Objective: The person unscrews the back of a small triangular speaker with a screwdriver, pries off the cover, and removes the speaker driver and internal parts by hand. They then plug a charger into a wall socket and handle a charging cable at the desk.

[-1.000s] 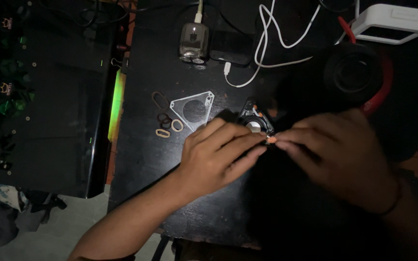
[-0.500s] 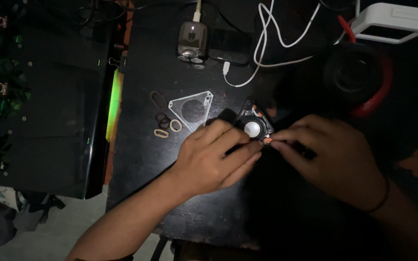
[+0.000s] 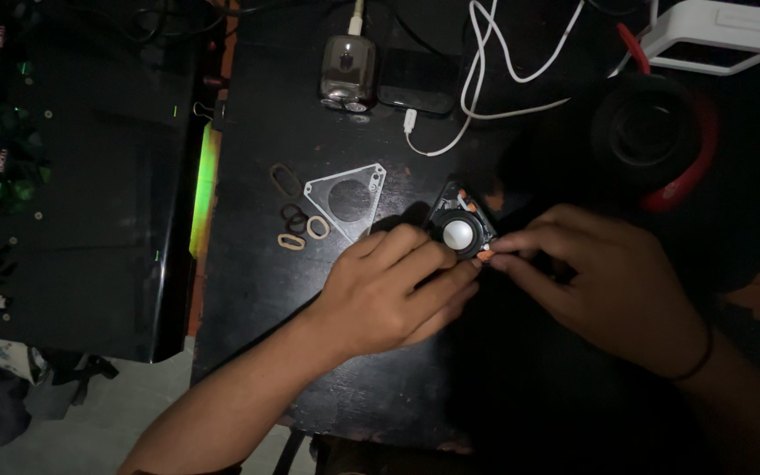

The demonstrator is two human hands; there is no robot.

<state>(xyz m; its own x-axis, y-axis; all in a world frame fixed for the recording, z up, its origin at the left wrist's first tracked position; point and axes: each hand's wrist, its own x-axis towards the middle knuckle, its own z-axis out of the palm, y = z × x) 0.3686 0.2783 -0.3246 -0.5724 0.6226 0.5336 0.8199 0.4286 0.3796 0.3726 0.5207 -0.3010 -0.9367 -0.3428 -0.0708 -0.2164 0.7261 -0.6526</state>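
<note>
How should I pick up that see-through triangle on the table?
Pinch the clear triangle by its left corner, coming from the left. It lies flat, and that corner points into bare table. The small rings sit just below it, and the hands crowd its right side.

A dimly lit hobby electronics workbench, probably in a home, shown by the worn black tabletop [image 3: 257, 290] strewn with small parts. At 12 o'clock lie a tangled white cable [image 3: 485, 62], a metal-cased plug-in device [image 3: 347, 72] and a flat dark phone-like slab [image 3: 415, 90]; at 1 o'clock stand a white plastic box [image 3: 719, 33] and a round black speaker with red rim [image 3: 657, 136]. Near centre rest a clear triangular acrylic plate [image 3: 349, 200] and several small oval rings [image 3: 296, 215], with a dark panel dotted with green lights [image 3: 63, 176] at 9 o'clock.
</note>
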